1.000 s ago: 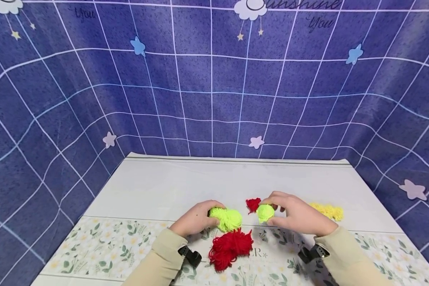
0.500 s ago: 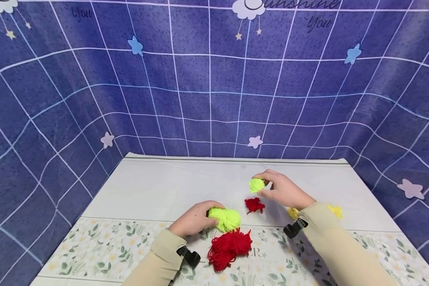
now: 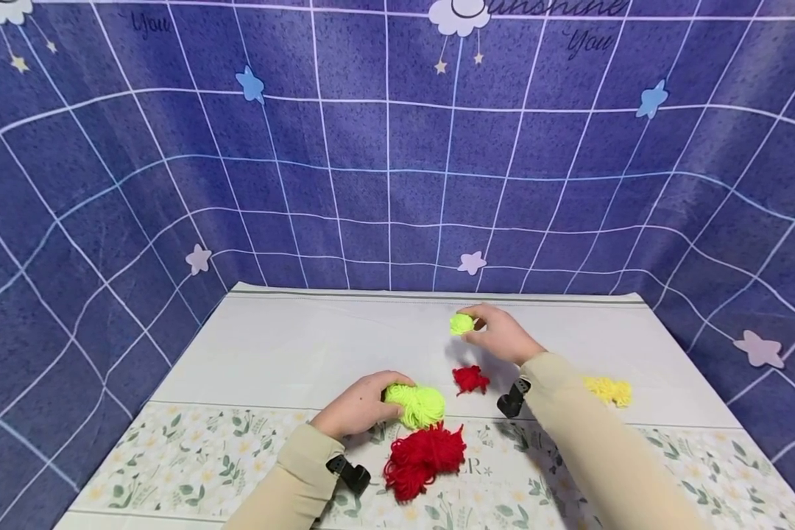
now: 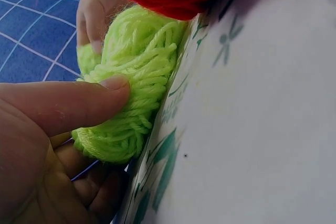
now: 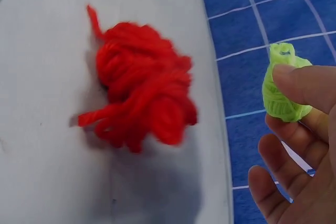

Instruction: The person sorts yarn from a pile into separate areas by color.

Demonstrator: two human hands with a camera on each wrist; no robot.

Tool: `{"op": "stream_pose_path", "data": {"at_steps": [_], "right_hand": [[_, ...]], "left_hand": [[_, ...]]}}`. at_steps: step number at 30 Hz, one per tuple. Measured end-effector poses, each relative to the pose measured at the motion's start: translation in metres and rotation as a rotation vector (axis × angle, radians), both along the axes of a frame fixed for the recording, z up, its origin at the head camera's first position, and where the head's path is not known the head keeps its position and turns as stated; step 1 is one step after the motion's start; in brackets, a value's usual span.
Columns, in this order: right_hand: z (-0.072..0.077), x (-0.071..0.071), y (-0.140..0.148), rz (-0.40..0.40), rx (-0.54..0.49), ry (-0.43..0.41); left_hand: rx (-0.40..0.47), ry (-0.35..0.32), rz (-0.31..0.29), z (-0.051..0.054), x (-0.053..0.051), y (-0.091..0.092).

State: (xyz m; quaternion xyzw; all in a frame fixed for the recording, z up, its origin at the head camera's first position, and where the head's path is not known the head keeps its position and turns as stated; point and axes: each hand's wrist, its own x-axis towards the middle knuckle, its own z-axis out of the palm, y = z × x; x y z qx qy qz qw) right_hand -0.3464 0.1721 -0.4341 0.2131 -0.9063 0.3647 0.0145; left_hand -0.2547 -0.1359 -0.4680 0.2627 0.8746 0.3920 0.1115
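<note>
My left hand [image 3: 364, 403] holds a larger neon-green yarn skein [image 3: 419, 406] on the table, its thumb lying across the strands in the left wrist view. Directly in front of that skein lies a big red yarn skein [image 3: 425, 462]. Farther back, my right hand [image 3: 500, 335] pinches a small neon-green yarn ball [image 3: 461, 324] between thumb and fingers. The right wrist view shows this small ball [image 5: 286, 85] in the fingertips, apart from a small red yarn bundle [image 5: 144, 85] on the white surface.
Yellow yarn [image 3: 608, 391] lies at the right, beyond my right forearm. The table [image 3: 305, 346] has a white back part and a floral front strip. A blue gridded cloth [image 3: 358, 184] encloses the back and sides.
My right hand has carried the small green ball up, back and to the left, past the small red bundle. My left hand keeps its hold on the larger green skein.
</note>
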Motion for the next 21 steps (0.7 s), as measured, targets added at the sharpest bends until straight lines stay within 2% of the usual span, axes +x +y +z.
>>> {"op": "stream_pose_path", "data": {"at_steps": [9,16,21], "right_hand": [[-0.019,-0.022,-0.005,-0.032,0.027,-0.058],[-0.025,-0.024,-0.01,-0.074,0.054,-0.128],[-0.03,-0.026,-0.012,-0.083,0.1,-0.101]], "left_hand": [[0.007,0.0,0.0,-0.001,-0.002,0.001],[0.0,-0.013,-0.001,-0.002,-0.002,0.001],[-0.011,-0.041,-0.006,-0.001,-0.002,0.0]]}}
